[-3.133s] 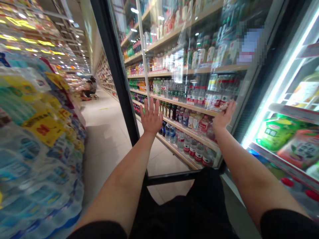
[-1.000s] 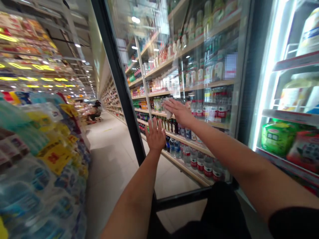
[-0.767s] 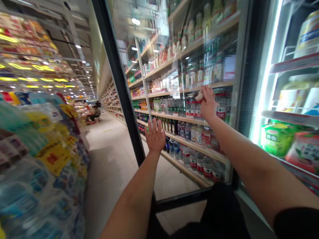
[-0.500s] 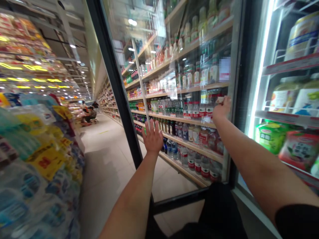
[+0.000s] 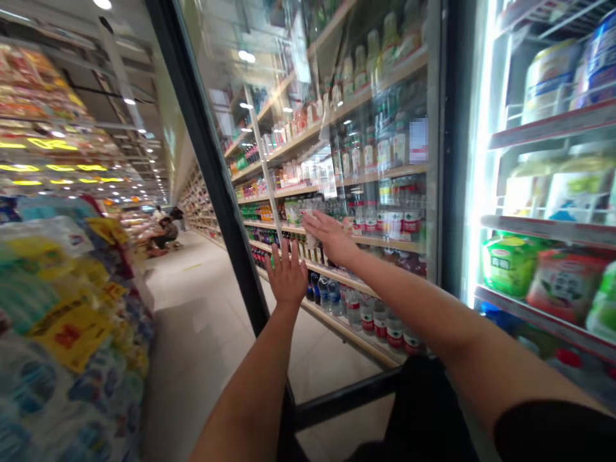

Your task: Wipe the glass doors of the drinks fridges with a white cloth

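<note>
My left hand [image 5: 287,274] lies flat on the open glass fridge door [image 5: 385,83], fingers spread and pointing up, near the door's black frame [image 5: 212,167]. Just right of it and slightly higher, my right hand [image 5: 332,237] presses a small pale cloth [image 5: 309,236] against the glass, fingers stretched to the left over it. Only an edge of the cloth shows under the fingers. Through the glass I see aisle shelves full of bottles.
The lit fridge interior [image 5: 553,224] stands at the right with green packages [image 5: 510,263] and tubs on its shelves. Wrapped packs of water bottles [image 5: 62,321] are stacked at the left. People [image 5: 163,231] crouch far down the tiled aisle.
My right hand swept with the cloth from the glass's right edge back leftward, ending close to my left hand, which stayed flat on the door.
</note>
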{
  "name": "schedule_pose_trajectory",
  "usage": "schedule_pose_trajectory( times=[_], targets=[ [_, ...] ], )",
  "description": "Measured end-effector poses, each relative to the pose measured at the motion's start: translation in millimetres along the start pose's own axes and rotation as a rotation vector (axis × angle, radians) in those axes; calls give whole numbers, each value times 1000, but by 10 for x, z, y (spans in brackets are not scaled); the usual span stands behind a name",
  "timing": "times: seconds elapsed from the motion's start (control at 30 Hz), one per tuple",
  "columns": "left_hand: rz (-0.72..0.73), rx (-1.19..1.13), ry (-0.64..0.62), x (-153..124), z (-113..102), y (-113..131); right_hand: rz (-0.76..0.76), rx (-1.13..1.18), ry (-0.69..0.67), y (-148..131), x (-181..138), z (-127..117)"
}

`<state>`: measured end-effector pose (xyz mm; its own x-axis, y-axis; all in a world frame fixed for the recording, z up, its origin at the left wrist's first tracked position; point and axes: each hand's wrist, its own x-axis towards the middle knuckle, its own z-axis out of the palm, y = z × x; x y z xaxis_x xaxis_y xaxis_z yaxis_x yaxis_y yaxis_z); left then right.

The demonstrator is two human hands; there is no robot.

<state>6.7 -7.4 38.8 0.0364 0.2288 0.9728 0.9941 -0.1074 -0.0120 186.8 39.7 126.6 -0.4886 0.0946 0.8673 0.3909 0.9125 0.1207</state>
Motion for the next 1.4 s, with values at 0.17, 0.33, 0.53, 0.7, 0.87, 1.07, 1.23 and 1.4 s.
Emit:
schedule_pose_trajectory(
  times=[0.17,0.33,0.53,0.7,0.87,1.07,1.23,1.4],
  targets=[
    [18,23,17,-4,-11,0,302,-82,338,457,44,-362],
    [18,14,23,-9,-5,3,651,-162,669,1042,-321,-770],
    [-4,-5,0,-19,15,-1,936,-173,786,1198,-574,-889],
    [-19,-34,-13,-22,14,-6,693,-209,662,816,-341,-587],
    [12,5,12,-28,26,-18,300,-191,367,368,-297,-247],
    [35,30,53,-29,38,-29,-175,-215,-114,216,-473,-103],
    [26,11,47,-27,36,-27,179,-238,172,582,-888,-333],
    [-1,-30,31,-24,34,-8,889,-258,654,1036,-1473,-644]
  ],
)
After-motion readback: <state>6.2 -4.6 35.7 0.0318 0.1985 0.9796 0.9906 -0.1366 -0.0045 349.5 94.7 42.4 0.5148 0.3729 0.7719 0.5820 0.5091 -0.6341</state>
